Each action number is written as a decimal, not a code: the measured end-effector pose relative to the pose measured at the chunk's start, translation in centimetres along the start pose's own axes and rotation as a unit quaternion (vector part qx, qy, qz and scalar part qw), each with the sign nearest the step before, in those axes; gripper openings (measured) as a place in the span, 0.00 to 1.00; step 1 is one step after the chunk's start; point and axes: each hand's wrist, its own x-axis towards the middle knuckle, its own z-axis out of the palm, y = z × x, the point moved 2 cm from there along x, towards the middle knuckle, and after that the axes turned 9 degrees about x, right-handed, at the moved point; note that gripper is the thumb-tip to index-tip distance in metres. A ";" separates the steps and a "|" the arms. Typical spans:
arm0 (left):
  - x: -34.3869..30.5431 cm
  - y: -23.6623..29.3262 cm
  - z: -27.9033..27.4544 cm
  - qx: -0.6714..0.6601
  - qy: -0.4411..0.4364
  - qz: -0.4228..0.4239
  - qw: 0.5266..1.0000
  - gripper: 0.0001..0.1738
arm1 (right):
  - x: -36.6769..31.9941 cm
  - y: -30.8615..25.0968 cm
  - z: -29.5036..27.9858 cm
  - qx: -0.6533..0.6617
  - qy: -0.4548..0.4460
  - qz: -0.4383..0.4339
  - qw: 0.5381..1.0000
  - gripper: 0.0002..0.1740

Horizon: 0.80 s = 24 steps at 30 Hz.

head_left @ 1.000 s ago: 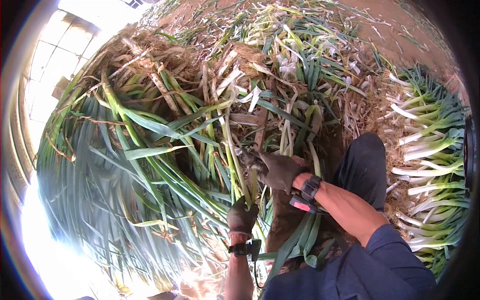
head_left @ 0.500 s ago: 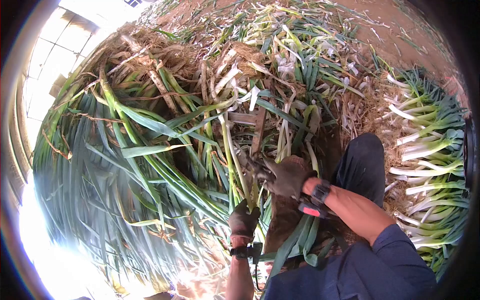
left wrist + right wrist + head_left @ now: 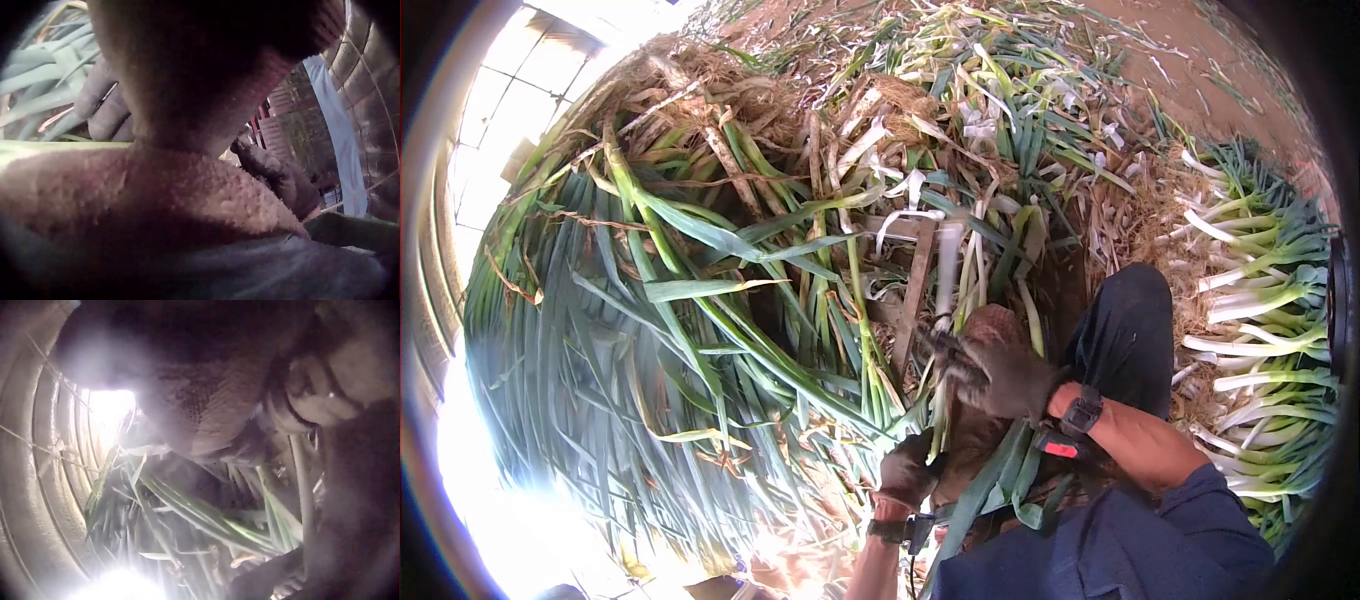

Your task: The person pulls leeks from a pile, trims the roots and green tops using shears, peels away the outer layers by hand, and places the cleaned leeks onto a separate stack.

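Note:
The gloved left hand (image 3: 908, 468) grips the lower green part of a leek, its curled fingers (image 3: 106, 103) showing beside a pale green stalk (image 3: 62, 147) in the left wrist view. Above it, the gloved right hand (image 3: 1008, 380) pinches the same leek around its middle. The leek's white shaft (image 3: 948, 265) rises blurred past the right fingers, with a pale strip hanging off to its left at the top. In the right wrist view a stalk (image 3: 304, 487) runs down from the right hand (image 3: 206, 394) towards the left hand (image 3: 269, 575).
A large heap of leeks (image 3: 660, 330) fills the left side, dry roots at its top. Trimmed leeks (image 3: 1270, 340) lie in a row at the right. Loose peelings (image 3: 1000, 90) cover ground beyond. A wooden bar (image 3: 914, 295) stands by the hands, and the person's knee (image 3: 1130, 310) is right of them.
Both hands have moved right, away from the heap, the right hand further. The held leek has come with them, its white shaft now upright and blurred.

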 end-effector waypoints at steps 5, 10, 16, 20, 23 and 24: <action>3.7 -2.0 -1.3 -0.059 0.043 0.013 0.997 0.22 | 0.5 0.3 0.8 0.096 -0.042 -0.012 0.994 0.38; 9.5 -5.2 -3.3 -0.115 0.279 -0.118 0.946 0.17 | 1.0 0.1 3.3 -0.008 -0.015 0.000 1.000 0.35; 13.8 -8.0 -3.2 -0.036 0.219 -0.170 0.960 0.19 | 2.5 -2.3 2.8 -0.050 -0.105 0.040 0.992 0.32; 14.6 -6.1 -5.1 -0.004 0.144 -0.228 0.963 0.20 | 8.6 -0.8 1.1 -0.026 0.000 0.017 1.000 0.42; 15.9 -6.4 -5.0 0.049 0.104 -0.250 0.961 0.28 | 11.8 -0.3 -0.8 -0.060 0.055 0.001 0.997 0.44; 16.1 -6.1 -5.2 0.077 0.097 -0.255 0.959 0.30 | 12.2 -0.5 -1.3 -0.074 0.066 0.006 0.995 0.45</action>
